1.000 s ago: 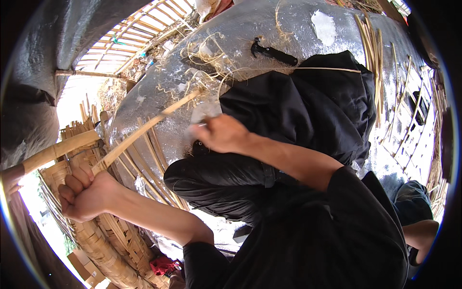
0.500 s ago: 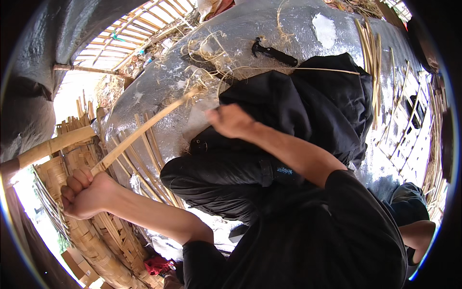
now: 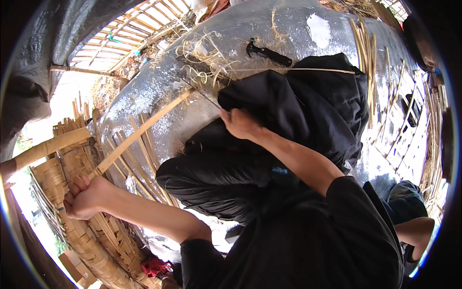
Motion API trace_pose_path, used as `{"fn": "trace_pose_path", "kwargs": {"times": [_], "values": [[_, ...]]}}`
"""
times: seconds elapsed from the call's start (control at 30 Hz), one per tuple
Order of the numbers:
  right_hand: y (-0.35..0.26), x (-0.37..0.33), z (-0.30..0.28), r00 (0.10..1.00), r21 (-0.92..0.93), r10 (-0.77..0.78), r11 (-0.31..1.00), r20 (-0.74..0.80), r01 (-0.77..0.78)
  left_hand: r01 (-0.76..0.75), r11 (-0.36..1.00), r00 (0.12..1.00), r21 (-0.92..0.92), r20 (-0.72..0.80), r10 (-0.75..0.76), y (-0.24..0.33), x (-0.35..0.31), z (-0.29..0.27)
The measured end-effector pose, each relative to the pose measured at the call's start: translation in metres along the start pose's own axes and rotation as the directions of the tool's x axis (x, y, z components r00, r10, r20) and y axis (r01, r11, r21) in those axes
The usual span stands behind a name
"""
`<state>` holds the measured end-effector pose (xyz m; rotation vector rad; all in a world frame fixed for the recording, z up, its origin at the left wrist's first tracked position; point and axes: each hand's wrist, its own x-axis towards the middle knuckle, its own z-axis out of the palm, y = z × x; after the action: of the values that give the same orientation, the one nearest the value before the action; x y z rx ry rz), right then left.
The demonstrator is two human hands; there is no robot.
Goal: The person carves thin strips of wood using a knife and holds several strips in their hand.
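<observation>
My left hand (image 3: 85,198) is closed in a fist round the lower end of a long, pale bamboo strip (image 3: 137,134). The strip slants up and right, its far end over the shavings and the grey sheet. Over my black-clad lap, my right hand (image 3: 240,124) is closed on a knife (image 3: 204,96), whose thin dark blade points up and left and seems to cross near the strip's far end. Its handle is hidden in my fingers. Curly bamboo shavings (image 3: 207,72) lie beyond the blade.
A black-handled hammer (image 3: 269,53) lies on the grey plastic sheet (image 3: 231,29). A thin strip (image 3: 313,70) rests across black cloth (image 3: 308,96). Split bamboo (image 3: 369,67) stands right; a woven bamboo basket (image 3: 91,231) stands left. Another person's arm (image 3: 416,231) shows lower right.
My right hand has shifted slightly right, and the knife blade now shows plainly. The left hand still grips the bamboo strip, almost unmoved. The whole view has shifted slightly left.
</observation>
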<state>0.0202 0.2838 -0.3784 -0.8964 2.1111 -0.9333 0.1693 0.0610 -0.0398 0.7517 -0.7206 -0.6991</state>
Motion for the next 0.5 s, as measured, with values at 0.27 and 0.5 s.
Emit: {"fn": "trace_pose_path", "kwargs": {"times": [0.27,0.5], "values": [[-0.019,-0.006,-0.023,0.988,0.106,0.154,0.983,-0.031,-0.15,-0.03,1.0,0.997,0.0,-0.074,0.03,-0.002,-0.001,0.027],[-0.046,-0.029,-0.014,0.994,0.069,0.106,0.992,-0.005,-0.106,-0.037,0.999,0.999,0.025,-0.033,0.038,-0.02,0.044,-0.003]]}}
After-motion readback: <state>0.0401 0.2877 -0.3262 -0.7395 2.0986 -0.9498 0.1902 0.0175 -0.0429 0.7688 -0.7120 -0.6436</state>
